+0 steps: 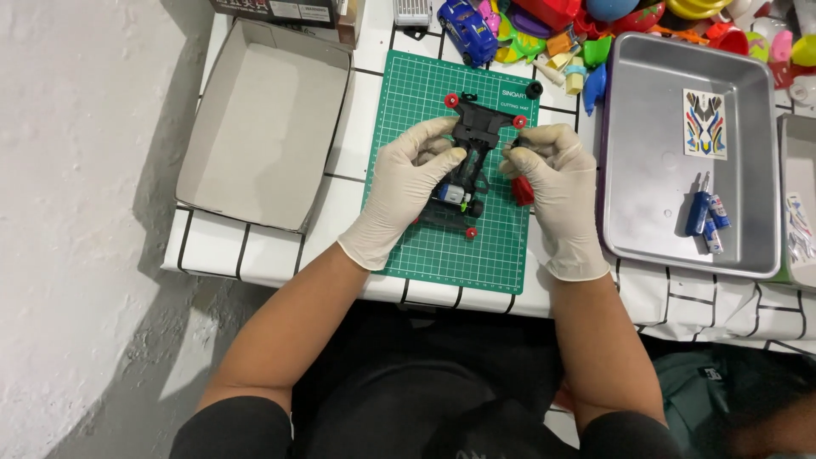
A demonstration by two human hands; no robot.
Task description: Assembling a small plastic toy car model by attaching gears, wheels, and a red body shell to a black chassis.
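Your worktop is a white tiled table (pixel 340 183) with dark grout lines, and the biggest thing on it is the empty cardboard box lid (pixel 263 127) lying open to your left. To your right sits a metal tray (pixel 654 221); it holds a colourful sticker sheet (pixel 705 124) and, nearer you, a few small blue tubes (pixel 704 214) lying close together. Directly before you is the green cutting mat (pixel 442 255), and along the far edge of the table a heap of bright plastic toys (pixel 595 34) runs to the right, with a blue toy car (pixel 467 30) at its left end. Over the middle of the mat you hold a black toy car chassis (pixel 478 136), lengthwise away from you, with small red rollers at its corners and a motor part showing at its near end. Your left hand (pixel 406 183), in a pale glove, is curled around the chassis's left side, thumb and fingers clamped on it. Your right hand (pixel 554 183), gloved likewise, meets the chassis's right side; its fingertips pinch a small black part there, and a red piece (pixel 522 190) is tucked against its palm. A small black wheel (pixel 534 88) lies loose on the mat's far corner.
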